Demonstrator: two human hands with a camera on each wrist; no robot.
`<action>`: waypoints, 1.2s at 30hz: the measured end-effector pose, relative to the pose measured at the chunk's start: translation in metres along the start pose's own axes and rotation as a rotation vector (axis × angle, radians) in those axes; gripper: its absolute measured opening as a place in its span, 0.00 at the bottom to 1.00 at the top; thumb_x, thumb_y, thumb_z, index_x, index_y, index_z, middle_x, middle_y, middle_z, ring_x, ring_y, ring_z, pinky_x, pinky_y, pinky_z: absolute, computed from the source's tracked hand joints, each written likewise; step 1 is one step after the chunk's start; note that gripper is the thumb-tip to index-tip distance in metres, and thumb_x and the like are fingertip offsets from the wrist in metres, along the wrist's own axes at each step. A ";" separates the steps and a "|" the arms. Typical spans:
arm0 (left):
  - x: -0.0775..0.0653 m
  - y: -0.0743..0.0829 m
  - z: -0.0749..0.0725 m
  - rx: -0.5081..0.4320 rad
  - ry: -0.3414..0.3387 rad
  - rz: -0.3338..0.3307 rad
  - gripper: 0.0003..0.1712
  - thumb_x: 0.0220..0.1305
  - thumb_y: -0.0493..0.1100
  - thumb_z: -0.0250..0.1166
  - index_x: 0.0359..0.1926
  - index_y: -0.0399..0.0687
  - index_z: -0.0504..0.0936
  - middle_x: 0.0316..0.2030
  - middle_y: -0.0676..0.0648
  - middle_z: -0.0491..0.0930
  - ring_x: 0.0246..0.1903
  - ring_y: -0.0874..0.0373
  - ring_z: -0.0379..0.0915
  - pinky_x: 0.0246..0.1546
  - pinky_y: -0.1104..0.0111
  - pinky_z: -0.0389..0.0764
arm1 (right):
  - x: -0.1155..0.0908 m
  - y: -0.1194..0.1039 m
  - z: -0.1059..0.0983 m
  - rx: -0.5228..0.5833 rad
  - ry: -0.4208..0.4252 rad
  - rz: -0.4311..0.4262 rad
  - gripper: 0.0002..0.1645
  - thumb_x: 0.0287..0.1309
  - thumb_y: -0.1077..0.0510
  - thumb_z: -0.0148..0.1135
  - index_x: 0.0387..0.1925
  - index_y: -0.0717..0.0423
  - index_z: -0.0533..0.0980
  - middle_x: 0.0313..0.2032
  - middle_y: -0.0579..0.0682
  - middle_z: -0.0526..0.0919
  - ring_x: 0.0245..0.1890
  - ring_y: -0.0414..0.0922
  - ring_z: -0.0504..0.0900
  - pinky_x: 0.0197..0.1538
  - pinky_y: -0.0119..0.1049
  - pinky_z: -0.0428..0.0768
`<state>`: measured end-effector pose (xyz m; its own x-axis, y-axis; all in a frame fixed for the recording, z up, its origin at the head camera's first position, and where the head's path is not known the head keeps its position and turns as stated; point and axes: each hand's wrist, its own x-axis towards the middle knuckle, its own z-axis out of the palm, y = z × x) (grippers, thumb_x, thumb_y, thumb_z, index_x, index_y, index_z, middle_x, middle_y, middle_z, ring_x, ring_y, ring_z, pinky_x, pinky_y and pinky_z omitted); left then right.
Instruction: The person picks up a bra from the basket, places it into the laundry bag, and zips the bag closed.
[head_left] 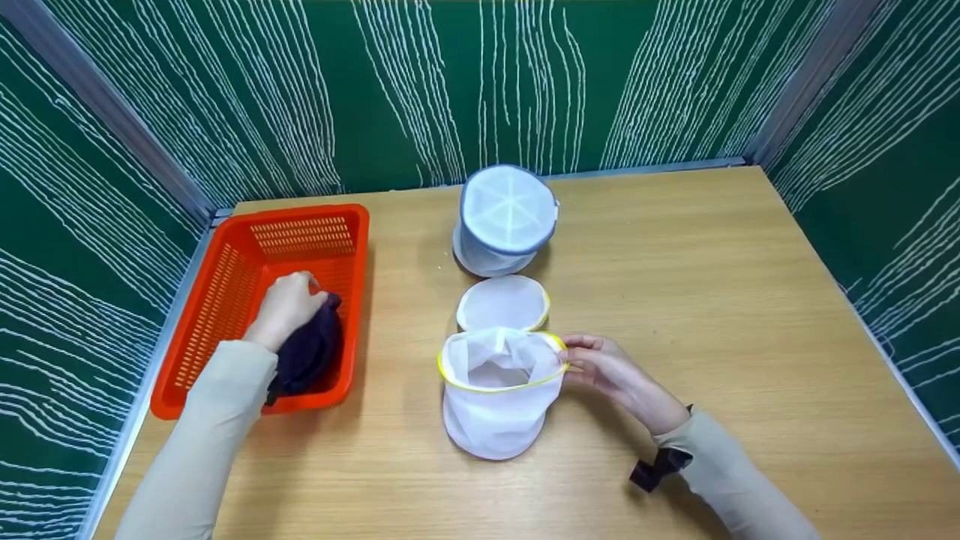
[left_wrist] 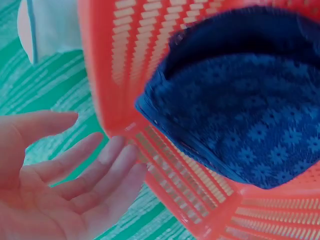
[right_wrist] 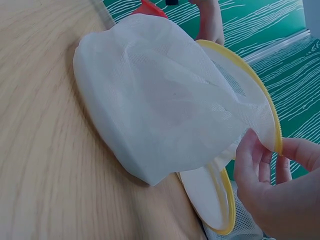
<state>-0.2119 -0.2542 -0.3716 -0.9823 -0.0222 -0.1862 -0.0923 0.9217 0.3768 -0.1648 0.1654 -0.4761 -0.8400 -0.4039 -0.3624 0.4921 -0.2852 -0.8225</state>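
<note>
A white mesh laundry bag (head_left: 495,420) with a yellow zipped rim stands on the table, its mouth open and its round lid (head_left: 504,302) folded back behind it. At the rim's right side, my right hand (head_left: 619,379) pinches the edge between thumb and fingers, as the right wrist view shows. My left hand (head_left: 285,307) is over the orange basket (head_left: 360,300), close to a dark blue garment (head_left: 309,352) inside it. Flower-patterned lace shows on the garment (left_wrist: 255,120) in the left wrist view, where the left fingers are spread loosely beside it.
Behind the lid stands a second mesh laundry bag (head_left: 495,259), white with blue trim and a closed round top. Green panels (head_left: 420,97) with white streaks enclose the wooden table (head_left: 697,285) at the back and both sides. The basket's raised walls surround the garment.
</note>
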 end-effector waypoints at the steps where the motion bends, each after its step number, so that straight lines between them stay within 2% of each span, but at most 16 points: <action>1: 0.002 -0.001 0.000 0.001 -0.020 -0.020 0.16 0.61 0.41 0.53 0.42 0.30 0.72 0.34 0.36 0.74 0.32 0.46 0.69 0.37 0.60 0.72 | 0.000 0.000 0.000 -0.001 -0.003 -0.001 0.11 0.51 0.71 0.54 0.32 0.54 0.77 0.33 0.48 0.80 0.35 0.42 0.78 0.45 0.39 0.76; 5: 0.010 -0.005 -0.001 0.017 -0.054 -0.075 0.17 0.61 0.45 0.53 0.40 0.32 0.71 0.27 0.41 0.69 0.28 0.48 0.68 0.29 0.67 0.68 | -0.001 0.000 -0.002 0.010 -0.030 -0.005 0.12 0.54 0.71 0.51 0.32 0.55 0.77 0.33 0.47 0.80 0.34 0.41 0.78 0.44 0.38 0.76; 11: 0.017 -0.010 0.002 0.015 -0.093 -0.146 0.20 0.60 0.51 0.54 0.37 0.35 0.71 0.23 0.44 0.64 0.28 0.49 0.68 0.26 0.68 0.66 | -0.003 -0.002 -0.002 0.039 -0.057 0.001 0.12 0.55 0.71 0.49 0.32 0.55 0.76 0.33 0.47 0.80 0.34 0.41 0.78 0.44 0.37 0.75; 14: 0.019 -0.012 0.004 0.054 -0.135 -0.171 0.22 0.58 0.55 0.55 0.34 0.37 0.73 0.20 0.47 0.61 0.26 0.50 0.67 0.25 0.68 0.65 | -0.003 -0.002 -0.003 0.040 -0.063 0.002 0.13 0.55 0.71 0.48 0.32 0.55 0.76 0.32 0.47 0.80 0.34 0.41 0.78 0.44 0.38 0.75; 17: 0.022 -0.015 0.006 0.117 -0.176 -0.168 0.25 0.57 0.59 0.55 0.31 0.38 0.73 0.19 0.48 0.58 0.25 0.51 0.66 0.25 0.67 0.64 | -0.002 -0.001 -0.003 0.044 -0.058 0.006 0.13 0.56 0.71 0.47 0.32 0.55 0.76 0.32 0.48 0.80 0.34 0.41 0.78 0.44 0.38 0.75; 21: 0.025 -0.019 0.009 0.159 -0.235 -0.185 0.31 0.55 0.62 0.54 0.37 0.35 0.74 0.22 0.45 0.62 0.29 0.50 0.66 0.28 0.65 0.64 | -0.002 -0.001 -0.003 0.041 -0.052 0.014 0.12 0.56 0.71 0.48 0.33 0.56 0.76 0.32 0.48 0.80 0.34 0.40 0.78 0.44 0.37 0.75; 26: 0.029 -0.024 0.014 0.169 -0.277 -0.183 0.38 0.54 0.63 0.54 0.47 0.30 0.71 0.33 0.38 0.69 0.33 0.47 0.66 0.35 0.60 0.68 | -0.002 -0.001 -0.004 0.031 -0.043 0.019 0.11 0.56 0.70 0.49 0.33 0.55 0.76 0.33 0.47 0.80 0.34 0.41 0.78 0.44 0.37 0.75; 36: 0.034 -0.030 0.025 0.128 -0.320 -0.127 0.36 0.51 0.56 0.59 0.47 0.26 0.68 0.42 0.31 0.71 0.38 0.45 0.67 0.45 0.57 0.69 | -0.001 0.000 -0.004 0.005 -0.019 0.006 0.11 0.54 0.70 0.50 0.33 0.55 0.75 0.33 0.47 0.79 0.34 0.41 0.78 0.44 0.36 0.76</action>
<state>-0.2385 -0.2730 -0.4115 -0.8614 -0.0358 -0.5067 -0.1691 0.9608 0.2196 -0.1651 0.1692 -0.4772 -0.8324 -0.4219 -0.3592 0.4985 -0.2872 -0.8179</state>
